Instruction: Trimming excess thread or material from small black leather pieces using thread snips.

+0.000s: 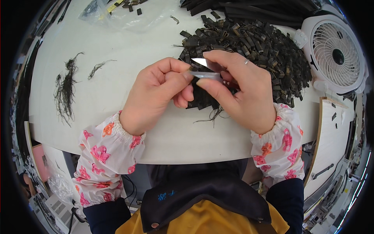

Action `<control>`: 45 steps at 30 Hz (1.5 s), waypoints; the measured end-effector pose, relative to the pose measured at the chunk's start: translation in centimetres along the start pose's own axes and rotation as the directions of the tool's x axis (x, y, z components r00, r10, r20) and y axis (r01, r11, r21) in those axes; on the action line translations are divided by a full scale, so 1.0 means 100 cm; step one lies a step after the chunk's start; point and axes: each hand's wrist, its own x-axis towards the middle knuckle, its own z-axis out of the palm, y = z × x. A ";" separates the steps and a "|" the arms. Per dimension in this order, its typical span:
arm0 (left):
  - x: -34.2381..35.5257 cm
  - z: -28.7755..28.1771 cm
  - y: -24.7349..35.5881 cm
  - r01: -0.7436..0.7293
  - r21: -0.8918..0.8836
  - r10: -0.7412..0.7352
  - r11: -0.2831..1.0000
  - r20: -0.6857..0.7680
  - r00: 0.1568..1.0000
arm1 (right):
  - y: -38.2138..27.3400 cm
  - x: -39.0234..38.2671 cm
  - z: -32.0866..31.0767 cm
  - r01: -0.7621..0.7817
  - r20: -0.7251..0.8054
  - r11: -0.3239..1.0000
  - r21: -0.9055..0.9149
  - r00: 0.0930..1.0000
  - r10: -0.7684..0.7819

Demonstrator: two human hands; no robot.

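Both hands (194, 87) are pinching a thin blade (204, 74) together over the tabletop (117, 78); its bare point is risking cutting a fingertip.

White desk fan (336, 54), clear plastic bag (120, 15), loose dark fibre tufts (66, 91) on white table (117, 89).

A clear, crumpled plastic bag (117, 15) lies at the far edge of the white table (117, 78), left of the middle. It is see-through and glossy, and through it show small dark pieces and a bit of yellow. A second clear plastic bag (58, 183) hangs or lies below the table's near left edge, rumpled and pale. A small blue printed mark (165, 195) sits on the dark collar at the bottom of the view.
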 end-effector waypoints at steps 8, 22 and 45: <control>0.006 -0.008 0.007 0.185 0.057 -0.193 0.981 0.318 0.928 | 0.013 0.005 -0.007 -0.017 0.158 0.883 0.470 0.985 -0.065; -0.002 0.001 0.002 -0.004 0.076 0.001 0.997 0.044 0.999 | -0.001 0.004 -0.012 -0.226 0.053 0.940 0.257 0.974 0.220; 0.002 0.003 0.009 -0.156 0.266 0.177 0.951 -0.059 0.982 | 0.012 0.002 0.007 0.065 -0.163 0.980 -0.187 0.982 -0.096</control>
